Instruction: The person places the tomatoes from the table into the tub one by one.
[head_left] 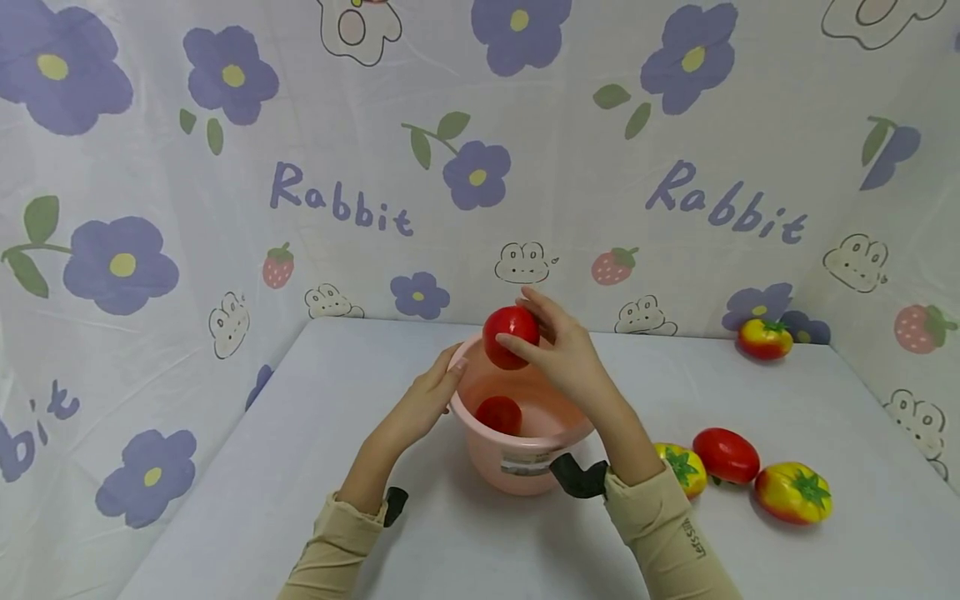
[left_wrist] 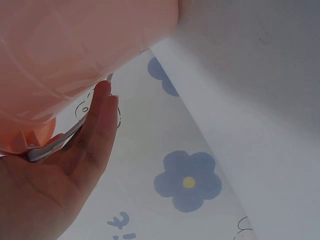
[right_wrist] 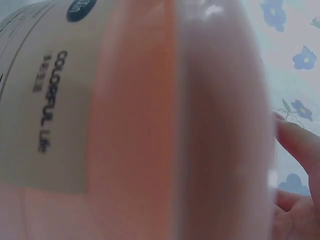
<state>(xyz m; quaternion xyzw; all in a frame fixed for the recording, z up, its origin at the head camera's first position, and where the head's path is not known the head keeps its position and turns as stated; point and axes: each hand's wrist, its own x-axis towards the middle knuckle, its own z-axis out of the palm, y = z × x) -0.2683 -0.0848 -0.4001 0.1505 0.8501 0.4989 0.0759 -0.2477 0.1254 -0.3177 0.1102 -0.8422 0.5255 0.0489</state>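
Observation:
A pink plastic bucket (head_left: 491, 457) stands on the table, tilted a little in the head view. My left hand (head_left: 422, 404) grips its left rim, thumb on top and fingers along the outside. In the left wrist view those fingers (left_wrist: 100, 130) lie beside the bucket wall and a thin pale handle (left_wrist: 60, 142). Over the bucket's opening, my right hand (head_left: 566, 354) holds a glossy red tomato (head_left: 504, 342) between thumb and fingers. Another red tomato (head_left: 498, 414) lies inside. The bucket wall (right_wrist: 140, 125) fills most of the right wrist view and hides the held tomato there.
Right of the bucket lie a red tomato-like fruit (head_left: 726, 456) and yellow-red fruits with green tops, one (head_left: 793, 493) at the right, another (head_left: 684, 468) partly behind my right forearm. One more (head_left: 765, 339) sits at the table's far right edge, near the patterned cloth (head_left: 570, 192).

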